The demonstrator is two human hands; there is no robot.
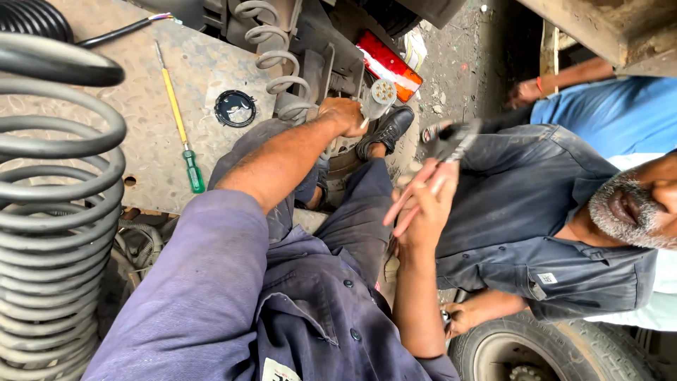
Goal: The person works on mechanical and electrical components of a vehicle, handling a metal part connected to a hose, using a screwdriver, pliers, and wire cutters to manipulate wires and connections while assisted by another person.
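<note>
My left hand reaches forward over my knee and grips a round grey plug with several metal pins in its face. A grey coiled cable runs up from beside it. My right hand is raised to the right of my leg and holds red-handled pliers, dark jaws pointing up and away. The pliers' jaws are a short way right of the plug and do not touch it. My black shoe lies between the two hands.
A screwdriver with a yellow shaft and green handle lies on the metal plate, near a black ring. Thick black coiled hoses fill the left. A red lamp, a co-worker's dark shirt and a tyre are right.
</note>
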